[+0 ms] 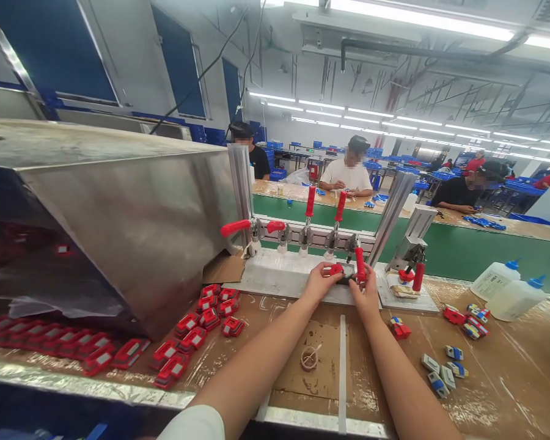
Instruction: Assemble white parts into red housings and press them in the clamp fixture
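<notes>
- The red-and-dark piece sat between the two hands, near the right end of the metal plate, below the rightmost clamp; whether it rested fully on the plate could not be told.
- Its visible length seemed to run left to right, though fingers covered both ends.
- The left hand lay on its left side, thumb and fingers closed on the red end.
- The right hand was at its right side, thumb in front and fingers raised beside the red clamp handle; whether it gripped the handle, the piece or neither could not be told.
- That handle pointed down, its long axis close to upright, just beside the right hand's fingers; the right hand was clearly the nearer one, with the piece just left of the handle.
- Two other red handles stood upright farther left along the row.
- On the tabletop, red cases lay to the left, small grey-and-blue blocks near right, and two bottles far right.
</notes>
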Demonstrator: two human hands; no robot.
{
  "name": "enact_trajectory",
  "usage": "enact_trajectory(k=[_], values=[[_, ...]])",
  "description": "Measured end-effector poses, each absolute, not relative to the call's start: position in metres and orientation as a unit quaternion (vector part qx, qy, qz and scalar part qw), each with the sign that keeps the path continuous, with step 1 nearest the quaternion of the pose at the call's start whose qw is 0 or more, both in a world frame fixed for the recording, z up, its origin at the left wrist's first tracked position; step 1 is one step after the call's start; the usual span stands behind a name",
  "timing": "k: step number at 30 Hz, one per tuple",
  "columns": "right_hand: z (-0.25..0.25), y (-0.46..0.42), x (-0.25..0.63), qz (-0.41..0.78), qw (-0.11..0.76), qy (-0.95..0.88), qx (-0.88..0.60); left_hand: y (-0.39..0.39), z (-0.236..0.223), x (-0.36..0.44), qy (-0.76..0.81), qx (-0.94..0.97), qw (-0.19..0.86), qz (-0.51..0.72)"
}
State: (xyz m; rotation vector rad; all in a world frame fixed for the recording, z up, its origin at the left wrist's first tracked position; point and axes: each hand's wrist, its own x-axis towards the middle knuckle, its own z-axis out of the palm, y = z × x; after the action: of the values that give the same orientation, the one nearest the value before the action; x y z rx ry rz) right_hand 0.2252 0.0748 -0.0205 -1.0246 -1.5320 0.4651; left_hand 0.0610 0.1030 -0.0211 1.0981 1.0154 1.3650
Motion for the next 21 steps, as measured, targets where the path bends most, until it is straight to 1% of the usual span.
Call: enact_trajectory(k=[2,5,8,11,15,21], values=[[-0.013,0.065,0.225,0.239,0.626,-0.640,-0.376,0.110,-0.021,0.065,0.456,0.525,0.460,0.552],[0.006,0.054,0.221,0.290,0.632,-0.663,-0.279,0.118,-0.019,0.071,0.474,0.588,0.393,0.525],[0.028,0.051,0.215,0.334,0.653,-0.641,-0.227,0.123,-0.014,0.076,0.485,0.631,0.338,0.502],[0.048,0.052,0.212,0.377,0.665,-0.609,-0.211,0.129,-0.012,0.080,0.494,0.643,0.324,0.487],[0.072,0.051,0.213,0.448,0.660,-0.568,-0.205,0.140,-0.014,0.084,0.508,0.657,0.313,0.461],[0.102,0.049,0.222,0.521,0.620,-0.536,-0.239,0.157,-0.019,0.086,0.509,0.672,0.314,0.437]])
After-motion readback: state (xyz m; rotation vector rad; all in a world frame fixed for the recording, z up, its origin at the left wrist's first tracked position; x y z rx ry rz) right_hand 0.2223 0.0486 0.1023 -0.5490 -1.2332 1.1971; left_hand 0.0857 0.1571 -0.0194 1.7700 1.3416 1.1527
